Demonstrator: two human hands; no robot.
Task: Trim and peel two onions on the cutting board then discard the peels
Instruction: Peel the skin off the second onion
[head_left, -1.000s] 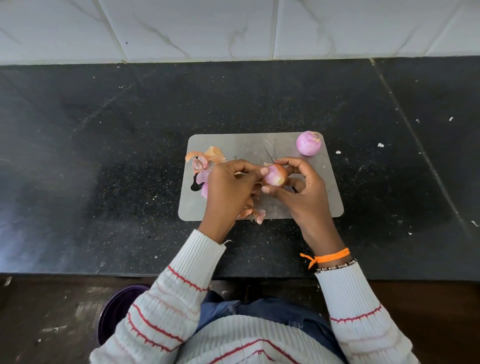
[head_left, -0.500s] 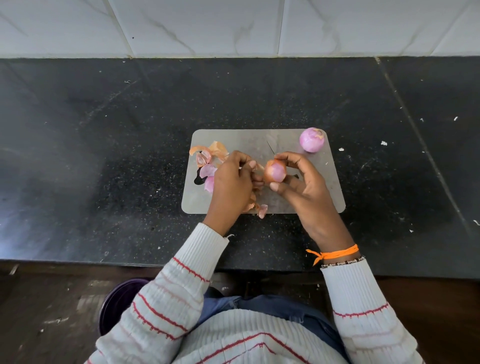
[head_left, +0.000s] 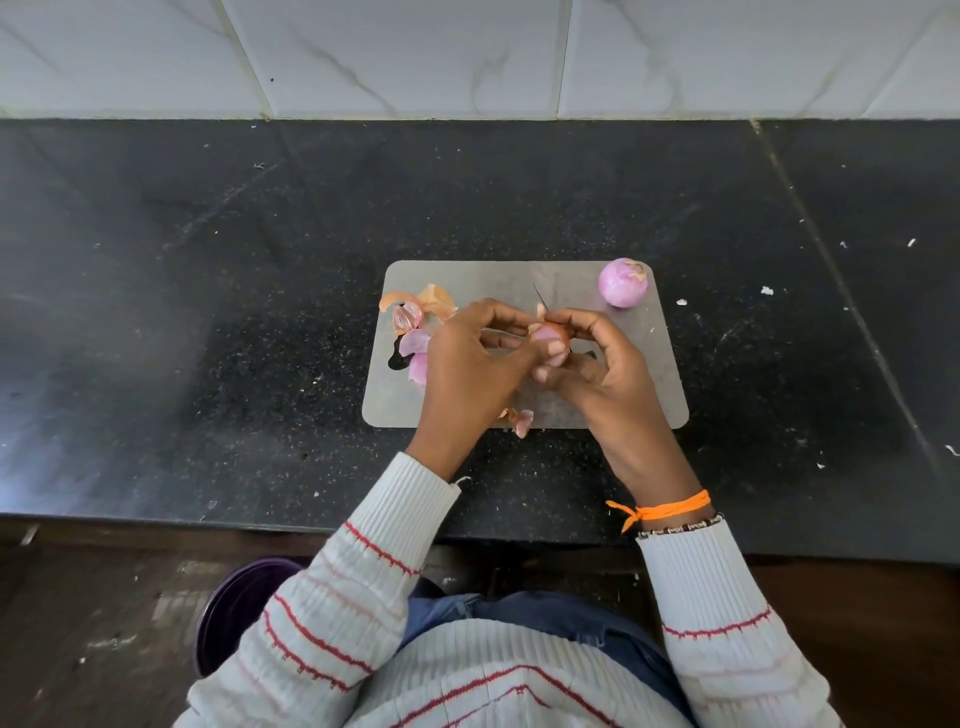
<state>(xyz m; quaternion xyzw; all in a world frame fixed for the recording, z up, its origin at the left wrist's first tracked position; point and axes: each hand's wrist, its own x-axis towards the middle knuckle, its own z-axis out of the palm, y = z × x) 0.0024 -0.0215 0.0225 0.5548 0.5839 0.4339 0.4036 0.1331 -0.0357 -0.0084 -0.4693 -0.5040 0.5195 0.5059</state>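
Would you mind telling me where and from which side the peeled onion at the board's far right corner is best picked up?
Grip the peeled onion around its round middle, coming down from above with fingers on opposite sides. It sits free on the cutting board, nothing touching it, clear of both hands. Its smooth, rounded body would likely roll from a sideways push, so a wide pinch across the widest part seems safest.

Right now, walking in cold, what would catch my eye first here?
Probably the two hands meeting over the grey cutting board: the left hand and right hand both hold a small half-peeled onion between them. Next, the bright pink peeled onion sitting alone at the board's far right corner, and the scattered peels on its left side.
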